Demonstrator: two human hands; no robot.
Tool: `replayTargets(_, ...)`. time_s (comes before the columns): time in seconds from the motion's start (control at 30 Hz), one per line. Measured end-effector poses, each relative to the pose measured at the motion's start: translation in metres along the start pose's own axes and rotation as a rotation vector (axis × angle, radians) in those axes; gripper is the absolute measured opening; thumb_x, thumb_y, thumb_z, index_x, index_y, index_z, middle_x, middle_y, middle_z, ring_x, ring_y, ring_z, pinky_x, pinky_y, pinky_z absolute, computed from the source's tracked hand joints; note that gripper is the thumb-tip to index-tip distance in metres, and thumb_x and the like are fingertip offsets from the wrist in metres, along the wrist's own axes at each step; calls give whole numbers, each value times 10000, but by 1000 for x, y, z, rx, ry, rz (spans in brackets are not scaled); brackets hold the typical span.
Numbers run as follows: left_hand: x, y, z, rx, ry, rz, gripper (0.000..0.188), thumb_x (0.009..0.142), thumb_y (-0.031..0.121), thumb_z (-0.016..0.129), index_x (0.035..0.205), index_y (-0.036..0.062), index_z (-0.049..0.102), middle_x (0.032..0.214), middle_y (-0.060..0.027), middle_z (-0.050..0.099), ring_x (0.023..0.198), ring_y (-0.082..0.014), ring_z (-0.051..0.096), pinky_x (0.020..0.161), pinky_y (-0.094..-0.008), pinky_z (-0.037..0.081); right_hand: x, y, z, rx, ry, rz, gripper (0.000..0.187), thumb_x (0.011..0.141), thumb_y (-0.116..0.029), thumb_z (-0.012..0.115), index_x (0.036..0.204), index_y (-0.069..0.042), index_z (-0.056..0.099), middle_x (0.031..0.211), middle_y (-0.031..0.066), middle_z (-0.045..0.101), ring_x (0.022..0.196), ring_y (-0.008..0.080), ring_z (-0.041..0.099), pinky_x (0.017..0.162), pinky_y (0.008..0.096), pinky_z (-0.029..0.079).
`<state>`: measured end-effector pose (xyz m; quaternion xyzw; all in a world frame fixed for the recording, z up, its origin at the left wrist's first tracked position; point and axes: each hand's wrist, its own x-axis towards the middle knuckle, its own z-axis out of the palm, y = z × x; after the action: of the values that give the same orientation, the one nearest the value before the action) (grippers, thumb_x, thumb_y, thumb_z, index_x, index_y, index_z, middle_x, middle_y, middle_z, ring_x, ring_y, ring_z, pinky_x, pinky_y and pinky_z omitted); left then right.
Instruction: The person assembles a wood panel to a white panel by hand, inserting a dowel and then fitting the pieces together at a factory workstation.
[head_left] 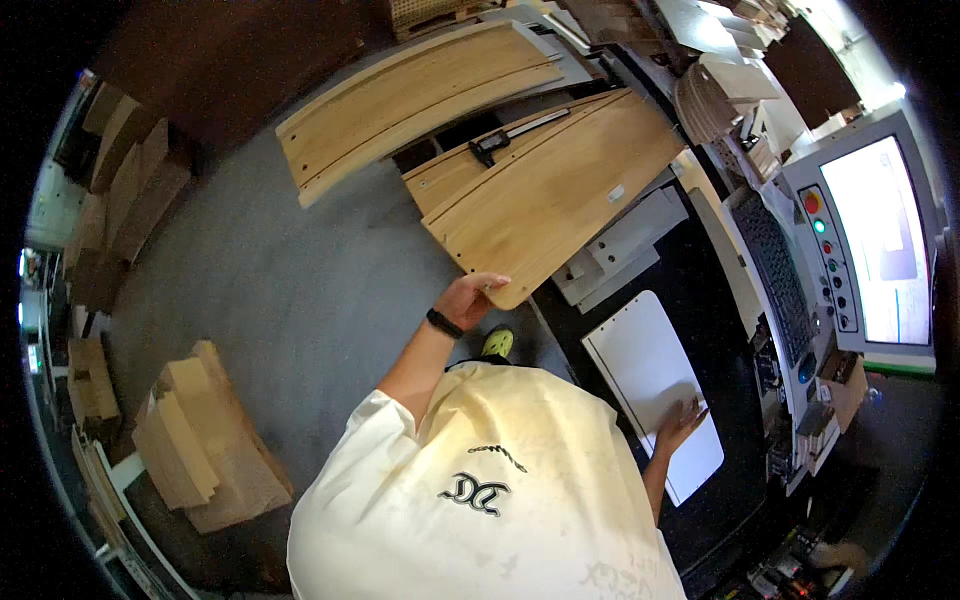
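Observation:
My left hand (470, 299) grips the rounded near corner of a wood-coloured panel (560, 190), its thumb on top and the fingers partly hidden at the edge. Small holes run along that panel's left edge, and a small white label (616, 193) sticks to its face. A digital caliper (490, 147) lies on the boards at its far left. To the right, my right hand (681, 424) rests with fingers stretched out on a white panel (640, 350) with rounded right corners. The white panel lies on a black surface (715, 300).
Another long wooden panel (400, 110) lies farther off. Grey-white boards (625, 250) sit beside the white panel. On the right stand a keyboard (770, 260) and a lit screen (885, 240) with buttons. Stacked boards (205, 440) stand at the lower left above the grey floor (260, 290).

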<state>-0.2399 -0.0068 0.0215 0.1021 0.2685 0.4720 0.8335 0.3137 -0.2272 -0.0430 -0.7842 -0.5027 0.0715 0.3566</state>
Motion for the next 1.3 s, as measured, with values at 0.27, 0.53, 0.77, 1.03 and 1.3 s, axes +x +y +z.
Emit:
replayTargets(0.27, -42, 9, 5, 36, 35, 98, 692, 780, 29, 720, 1435, 2, 497, 1387, -142, 610, 1254, -312, 614, 1044, -460, 533, 7, -14, 7, -394, 49, -99, 436, 991, -165, 657, 1384, 4, 575, 1585, 244, 387, 1463, 464, 338, 1163, 555, 372)
replayTargets(0.53, -123, 31, -10, 90, 74, 109, 787, 699, -10, 701, 1454, 21, 479, 1406, -157, 590, 1287, -340, 588, 1065, -490, 510, 40, -87, 28, -175, 54, 24, 469, 1023, -246, 634, 1434, -40, 544, 1605, 279, 342, 1489, 426, 335, 1188, 532, 338)
replayTargets(0.77, -154, 25, -30, 67, 88, 78, 746, 688, -59, 696, 1411, 27, 532, 1337, -144, 636, 1244, -328, 618, 1054, -460, 507, 96, -214, 60, 525, -183, 256, 598, 1061, -435, 551, 1535, -87, 447, 1605, 179, 401, 1447, 366, 433, 1199, 497, 346)
replayTargets(1.03, -137, 13, -30, 150, 72, -1, 704, 683, -53, 717, 1367, 34, 576, 1285, -117, 665, 1160, -277, 649, 995, -417, 530, 102, -330, 82, 1157, -554, 582, 613, 1090, -527, 398, 1578, -160, 339, 1523, 123, 487, 1248, 299, 618, 1057, 451, 514)
replayTargets(1.3, -129, 11, -10, 110, 29, -18, 693, 701, -50, 709, 1374, 26, 567, 1309, -121, 652, 1193, -285, 633, 1022, -414, 517, 101, -321, 102, 1163, -617, 532, 427, 1060, -347, 569, 1429, -161, 461, 1289, 65, 643, 1080, 232, 686, 948, 425, 558)
